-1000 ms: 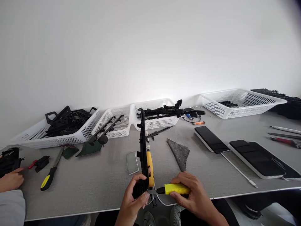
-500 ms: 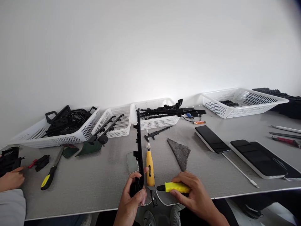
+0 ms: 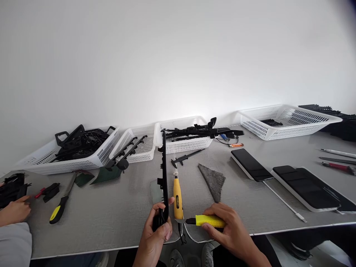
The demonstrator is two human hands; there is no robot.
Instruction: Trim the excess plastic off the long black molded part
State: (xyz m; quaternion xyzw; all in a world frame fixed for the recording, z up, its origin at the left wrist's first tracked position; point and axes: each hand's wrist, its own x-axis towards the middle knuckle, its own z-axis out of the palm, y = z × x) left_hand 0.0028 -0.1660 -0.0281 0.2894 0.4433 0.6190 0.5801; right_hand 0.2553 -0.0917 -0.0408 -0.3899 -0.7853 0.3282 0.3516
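My left hand (image 3: 157, 230) is closed around the lower end of a long black plastic strip (image 3: 164, 167) with small clips along its edge. The strip stands up and points away from me. In my right hand (image 3: 226, 226) is a yellow utility knife (image 3: 210, 221), its blade pointing left toward the strip, with a small gap between them. Just right of the strip, a yellow-handled tool (image 3: 177, 198) with a cord lies on the table. Behind it is a black caliper (image 3: 187, 157), and a grey cloth piece (image 3: 214, 181) lies to the right.
White baskets (image 3: 183, 150) along the wall hold black plastic parts. Phones (image 3: 251, 165) and a white cable (image 3: 286, 204) lie at right. A file with a yellow-black handle (image 3: 58, 211) lies at left, near a co-worker's hand (image 3: 16, 211) on black parts. The table's front edge (image 3: 83, 252) is close.
Both hands stay nearly where they were, with the strip and the knife still held. The view has shifted very slightly. The dark piece by the co-worker's hand looks slightly different.
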